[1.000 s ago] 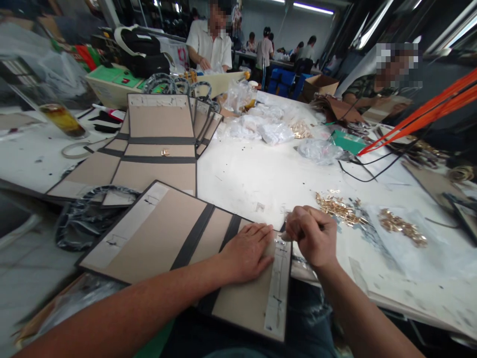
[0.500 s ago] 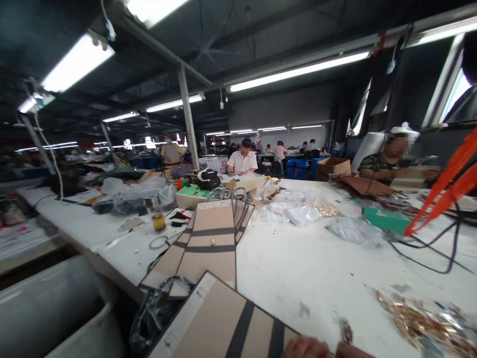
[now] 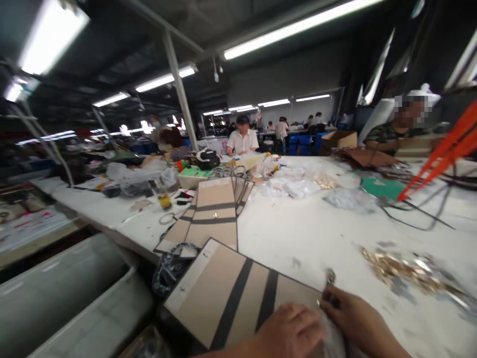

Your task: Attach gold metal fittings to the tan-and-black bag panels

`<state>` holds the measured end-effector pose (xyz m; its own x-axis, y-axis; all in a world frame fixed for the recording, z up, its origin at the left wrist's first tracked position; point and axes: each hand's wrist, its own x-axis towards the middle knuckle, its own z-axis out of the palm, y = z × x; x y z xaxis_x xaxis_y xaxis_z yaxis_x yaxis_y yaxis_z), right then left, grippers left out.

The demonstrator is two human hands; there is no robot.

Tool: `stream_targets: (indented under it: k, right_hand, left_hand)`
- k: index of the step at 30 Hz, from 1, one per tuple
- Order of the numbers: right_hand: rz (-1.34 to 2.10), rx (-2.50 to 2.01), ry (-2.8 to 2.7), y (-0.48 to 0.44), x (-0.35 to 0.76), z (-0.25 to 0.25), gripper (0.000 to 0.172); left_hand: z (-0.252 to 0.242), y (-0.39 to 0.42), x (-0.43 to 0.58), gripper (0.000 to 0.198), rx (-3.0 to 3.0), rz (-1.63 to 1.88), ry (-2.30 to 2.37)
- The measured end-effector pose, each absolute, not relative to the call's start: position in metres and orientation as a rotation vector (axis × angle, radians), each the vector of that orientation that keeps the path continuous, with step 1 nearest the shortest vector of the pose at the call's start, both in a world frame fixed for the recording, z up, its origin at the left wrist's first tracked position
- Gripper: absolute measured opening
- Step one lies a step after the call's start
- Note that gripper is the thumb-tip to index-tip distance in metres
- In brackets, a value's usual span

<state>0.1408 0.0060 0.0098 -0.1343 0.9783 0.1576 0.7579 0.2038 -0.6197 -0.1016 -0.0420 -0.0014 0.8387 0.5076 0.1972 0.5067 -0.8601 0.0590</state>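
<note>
Beige panel [image 3: 252, 293] beneath left hand [image 3: 292, 329], just beside right hand [image 3: 352, 311]

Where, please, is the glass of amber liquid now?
In the head view, the glass stands left of centre on the white table, left of the fanned tan panels.

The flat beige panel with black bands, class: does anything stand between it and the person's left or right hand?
Nothing visible does. The bare left hand lies over the near right part of the flat beige panel with black bands, and the bare right hand is at its right edge. Blur hides exact contact.
</note>
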Motion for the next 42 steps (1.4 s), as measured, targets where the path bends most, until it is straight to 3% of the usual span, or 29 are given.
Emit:
stream_targets:
  k: [3, 5, 16, 22, 28, 32, 37, 40, 42]
  right_hand:
    - [0.601, -1.774, -2.027, 0.001, 0.146, 0.016, 0.011]
    - [0.609, -1.815, -2.06, 0.004, 0.148, 0.022, 0.009]
    - [0.493, -1.807, -1.926, -0.006, 0.153, 0.044, 0.013]
    - [0.794, -1.4, -1.371, -0.029, 0.15, 0.079, 0.036]
    - [0.997, -1.256, -1.139, -0.038, 0.133, 0.063, 0.048]
    - [1.01, -1.321, -1.255, -0.035, 0.131, 0.07, 0.049]
    - [0.745, -1.562, -1.458, -0.019, 0.171, 0.086, 0.039]
    - [0.509, -1.976, -1.629, 0.001, 0.219, 0.066, 0.024]
    - [0.405, -2.18, -1.582, 0.016, 0.252, 0.046, 0.026]
  left_hand:
    - [0.011, -0.071, -0.115, 0.096, 2.809, 0.232, 0.764]
    - [0.01, -0.078, -0.116, 0.108, 2.766, 0.156, 0.75]
    - [0.016, -0.07, -0.091, 0.097, 2.798, 0.117, 0.816]
    - [0.015, -0.062, -0.09, 0.098, 2.779, 0.147, 0.805]
    - [0.014, -0.06, -0.091, 0.101, 2.782, 0.16, 0.781]
    - [0.011, -0.057, -0.093, 0.103, 2.829, 0.196, 0.769]
    - [-0.017, -0.046, -0.098, 0.113, 3.0, 0.329, 0.696]
    - [-0.039, -0.038, -0.101, 0.099, 3.149, 0.455, 0.654]
    - [-0.052, -0.033, -0.102, 0.086, 3.228, 0.556, 0.656]
